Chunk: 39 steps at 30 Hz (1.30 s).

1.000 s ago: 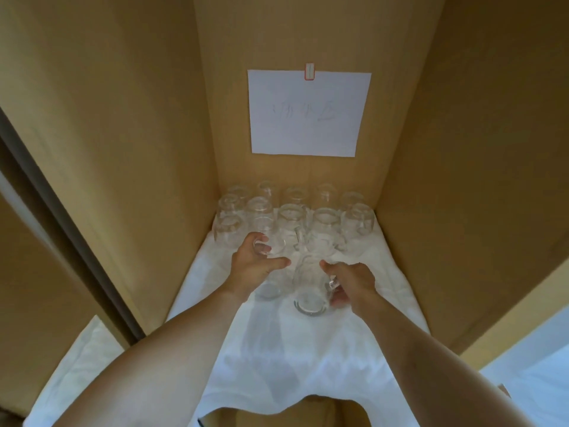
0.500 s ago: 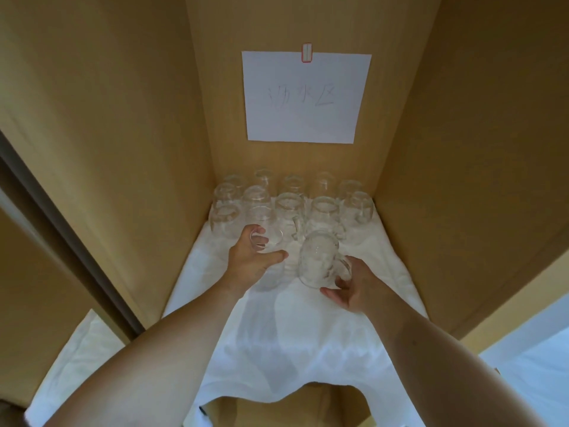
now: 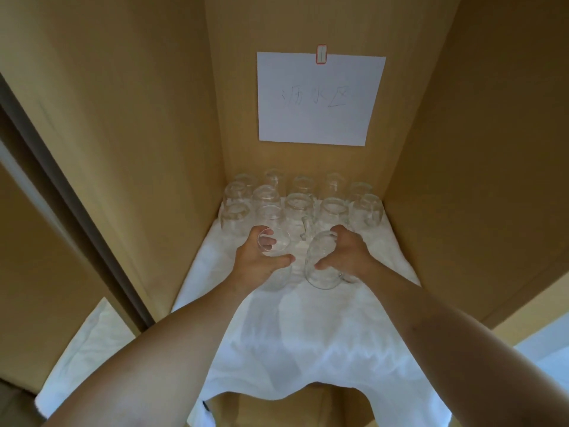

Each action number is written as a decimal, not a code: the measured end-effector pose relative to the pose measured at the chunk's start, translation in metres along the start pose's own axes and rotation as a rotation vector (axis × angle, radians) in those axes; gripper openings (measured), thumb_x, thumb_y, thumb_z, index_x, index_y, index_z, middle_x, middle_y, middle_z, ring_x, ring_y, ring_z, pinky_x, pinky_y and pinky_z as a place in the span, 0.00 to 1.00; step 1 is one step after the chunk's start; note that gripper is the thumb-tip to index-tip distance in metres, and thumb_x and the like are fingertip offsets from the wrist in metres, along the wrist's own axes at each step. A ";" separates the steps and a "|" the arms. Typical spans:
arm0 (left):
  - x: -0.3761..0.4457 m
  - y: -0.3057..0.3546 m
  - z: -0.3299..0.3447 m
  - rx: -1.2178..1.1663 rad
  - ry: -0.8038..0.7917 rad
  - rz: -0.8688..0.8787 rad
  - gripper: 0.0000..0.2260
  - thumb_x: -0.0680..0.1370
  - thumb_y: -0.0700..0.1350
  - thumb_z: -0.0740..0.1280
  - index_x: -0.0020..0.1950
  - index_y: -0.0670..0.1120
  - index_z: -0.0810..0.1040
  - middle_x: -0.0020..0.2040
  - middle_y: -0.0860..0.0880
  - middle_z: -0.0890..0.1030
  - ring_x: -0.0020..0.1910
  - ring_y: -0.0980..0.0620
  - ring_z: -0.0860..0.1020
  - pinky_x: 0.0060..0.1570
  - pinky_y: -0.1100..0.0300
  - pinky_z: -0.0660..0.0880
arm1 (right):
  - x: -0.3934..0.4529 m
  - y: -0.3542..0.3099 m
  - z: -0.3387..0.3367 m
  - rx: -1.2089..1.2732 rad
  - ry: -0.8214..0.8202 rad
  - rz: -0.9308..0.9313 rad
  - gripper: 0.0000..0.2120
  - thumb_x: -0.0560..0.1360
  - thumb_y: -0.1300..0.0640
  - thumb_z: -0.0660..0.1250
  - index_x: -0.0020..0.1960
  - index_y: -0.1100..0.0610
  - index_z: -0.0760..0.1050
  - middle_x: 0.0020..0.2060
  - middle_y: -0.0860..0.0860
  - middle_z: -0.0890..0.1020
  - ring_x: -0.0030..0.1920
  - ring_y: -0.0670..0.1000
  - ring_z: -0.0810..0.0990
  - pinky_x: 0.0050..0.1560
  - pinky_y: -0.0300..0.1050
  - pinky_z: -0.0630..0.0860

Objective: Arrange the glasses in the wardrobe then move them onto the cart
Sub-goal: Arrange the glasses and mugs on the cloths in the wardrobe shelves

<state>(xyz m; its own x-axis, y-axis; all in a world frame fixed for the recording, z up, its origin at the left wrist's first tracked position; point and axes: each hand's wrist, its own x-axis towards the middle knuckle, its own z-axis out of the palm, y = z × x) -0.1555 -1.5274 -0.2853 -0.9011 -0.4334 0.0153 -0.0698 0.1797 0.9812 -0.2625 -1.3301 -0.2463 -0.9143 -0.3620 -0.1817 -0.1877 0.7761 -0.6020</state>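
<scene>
On the white cloth (image 3: 308, 328), your left hand (image 3: 257, 261) grips one clear glass (image 3: 274, 246); your right hand (image 3: 348, 255) grips a handled glass mug (image 3: 320, 269).

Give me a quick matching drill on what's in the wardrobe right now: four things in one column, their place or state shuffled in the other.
Things:
1. left hand
2. right hand
3. white paper sheet with handwriting
4. white cloth

Places or states:
A. fixed to the back panel under a red-edged clip
B. covers the shelf floor, its front edge hanging over
C. grips a clear glass mug with a handle
D. grips a clear glass by its rim

Pairs: 1-D, 2-C, 3-A, 4-B
</scene>
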 end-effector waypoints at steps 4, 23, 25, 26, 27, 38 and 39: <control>-0.001 0.000 -0.006 -0.030 -0.014 -0.009 0.35 0.57 0.51 0.86 0.59 0.56 0.73 0.56 0.50 0.80 0.57 0.51 0.79 0.48 0.70 0.75 | 0.010 -0.007 0.008 0.032 0.069 -0.008 0.51 0.55 0.43 0.86 0.73 0.54 0.69 0.66 0.50 0.77 0.65 0.53 0.77 0.58 0.43 0.75; 0.002 -0.014 -0.005 -0.052 0.023 0.002 0.34 0.51 0.59 0.85 0.52 0.69 0.73 0.51 0.61 0.81 0.56 0.56 0.80 0.60 0.51 0.79 | 0.040 -0.039 0.038 0.010 0.157 -0.043 0.52 0.55 0.41 0.85 0.75 0.52 0.69 0.66 0.52 0.79 0.66 0.56 0.77 0.63 0.49 0.76; 0.001 -0.013 -0.006 -0.038 0.019 0.010 0.34 0.52 0.59 0.84 0.53 0.68 0.73 0.53 0.58 0.81 0.57 0.57 0.80 0.60 0.53 0.79 | 0.043 -0.040 0.038 -0.007 0.169 -0.035 0.52 0.57 0.40 0.85 0.75 0.52 0.68 0.66 0.53 0.79 0.67 0.56 0.77 0.61 0.48 0.75; 0.000 -0.012 -0.006 -0.029 0.016 0.012 0.34 0.52 0.59 0.84 0.54 0.67 0.73 0.54 0.57 0.81 0.57 0.57 0.79 0.60 0.54 0.79 | 0.044 -0.041 0.038 -0.024 0.169 -0.031 0.51 0.58 0.40 0.84 0.75 0.53 0.67 0.66 0.53 0.79 0.67 0.57 0.77 0.60 0.48 0.75; -0.001 -0.012 -0.005 -0.018 0.014 0.013 0.34 0.53 0.59 0.84 0.54 0.67 0.72 0.54 0.57 0.81 0.56 0.58 0.79 0.59 0.56 0.79 | 0.044 -0.042 0.038 -0.043 0.170 -0.029 0.51 0.59 0.39 0.83 0.76 0.53 0.67 0.66 0.53 0.79 0.66 0.57 0.77 0.58 0.48 0.75; -0.004 0.002 -0.002 0.075 -0.024 0.017 0.33 0.60 0.50 0.85 0.58 0.59 0.72 0.55 0.56 0.79 0.55 0.57 0.78 0.51 0.68 0.74 | 0.027 -0.029 0.030 0.284 0.130 0.005 0.47 0.67 0.44 0.81 0.78 0.52 0.63 0.71 0.55 0.75 0.65 0.54 0.77 0.48 0.34 0.72; -0.004 0.006 -0.001 0.094 -0.028 0.019 0.33 0.61 0.49 0.86 0.59 0.58 0.72 0.55 0.55 0.79 0.55 0.56 0.78 0.51 0.68 0.75 | 0.022 -0.029 0.030 0.314 0.149 0.015 0.44 0.68 0.44 0.80 0.78 0.52 0.64 0.69 0.55 0.76 0.58 0.52 0.79 0.42 0.29 0.71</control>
<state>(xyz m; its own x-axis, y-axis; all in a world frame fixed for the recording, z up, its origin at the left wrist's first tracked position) -0.1517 -1.5254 -0.2793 -0.9143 -0.4040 0.0269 -0.0913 0.2704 0.9584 -0.2664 -1.3757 -0.2561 -0.9628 -0.2546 -0.0909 -0.0754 0.5760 -0.8139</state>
